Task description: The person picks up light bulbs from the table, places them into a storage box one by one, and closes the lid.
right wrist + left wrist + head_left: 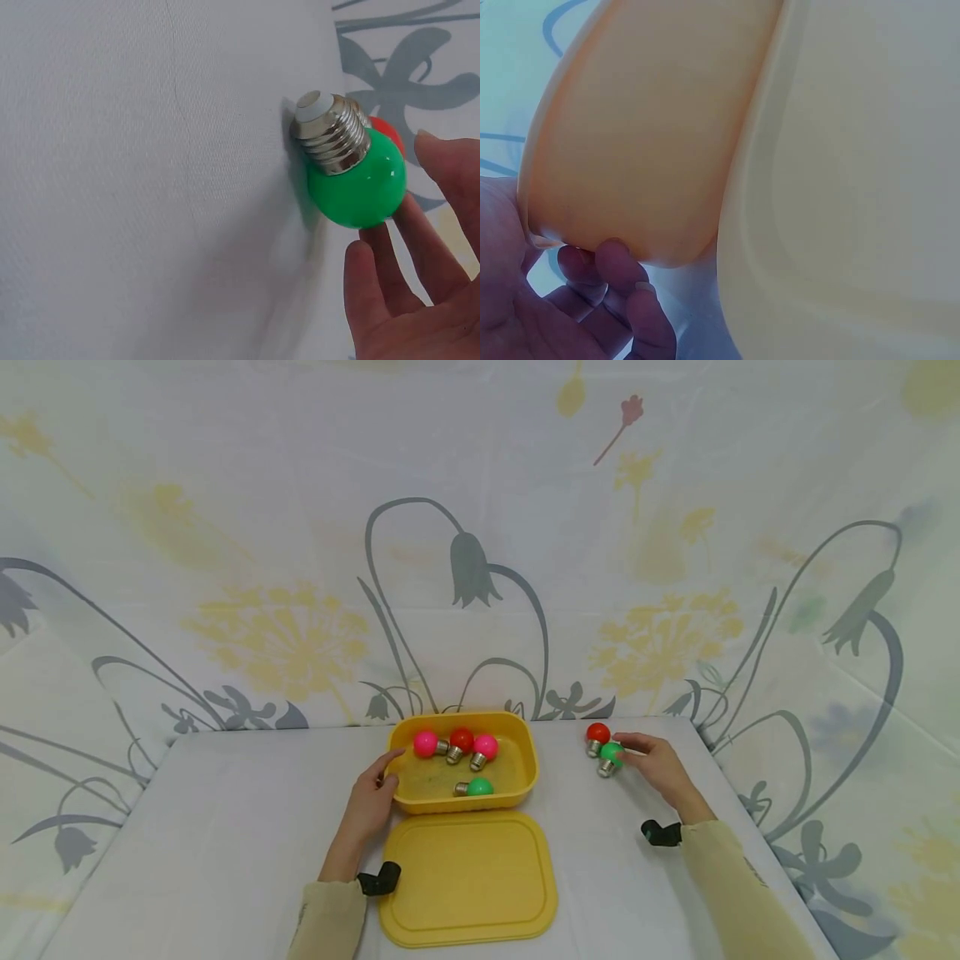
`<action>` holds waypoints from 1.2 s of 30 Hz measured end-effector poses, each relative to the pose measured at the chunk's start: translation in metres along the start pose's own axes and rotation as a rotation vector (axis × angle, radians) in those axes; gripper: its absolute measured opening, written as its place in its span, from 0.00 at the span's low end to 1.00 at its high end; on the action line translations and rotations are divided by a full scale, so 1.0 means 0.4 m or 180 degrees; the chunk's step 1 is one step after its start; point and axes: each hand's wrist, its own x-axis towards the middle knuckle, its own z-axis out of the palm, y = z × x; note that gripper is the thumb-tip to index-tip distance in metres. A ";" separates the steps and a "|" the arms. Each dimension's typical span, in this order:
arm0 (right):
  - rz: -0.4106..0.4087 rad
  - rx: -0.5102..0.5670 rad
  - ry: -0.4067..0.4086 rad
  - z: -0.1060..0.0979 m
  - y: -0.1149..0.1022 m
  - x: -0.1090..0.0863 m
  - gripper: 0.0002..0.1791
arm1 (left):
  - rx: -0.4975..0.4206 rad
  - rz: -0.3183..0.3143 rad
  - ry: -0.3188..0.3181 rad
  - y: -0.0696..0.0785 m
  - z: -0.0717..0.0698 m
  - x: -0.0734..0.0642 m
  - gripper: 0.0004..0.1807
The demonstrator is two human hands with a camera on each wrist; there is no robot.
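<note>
At the left end of a yellow plastic container (457, 807), my left hand (371, 797) grips the wall, several fingers curled against its outside in the left wrist view. Inside lie two pink bulbs (425, 744), a red bulb (461, 740) and a green bulb (480, 787), all with silver screw bases. To the right on the table, another green bulb (358, 187) lies beside a second red bulb (597, 732), which it mostly hides in the right wrist view. My right hand (662, 768) is spread around this green bulb, fingertips close to it and the thumb apart.
A flat yellow lid (468, 878) lies on the white table (247, 827) just in front of the container. Behind the table hangs a flower-printed cloth (315, 560), and similar cloth flanks both sides.
</note>
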 end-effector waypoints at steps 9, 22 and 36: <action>0.0094 -0.0114 -0.0018 0.016 0.003 0.002 0.23 | 0.0001 -0.0001 0.0011 -0.003 0.005 0.002 0.25; 0.0123 -0.0265 0.0014 0.014 0.007 -0.003 0.20 | -0.0058 -0.0019 -0.0053 0.000 0.001 0.001 0.25; -0.0052 -0.0322 -0.0027 0.022 0.026 -0.009 0.20 | -0.0043 -0.0045 -0.0053 0.002 0.000 -0.001 0.25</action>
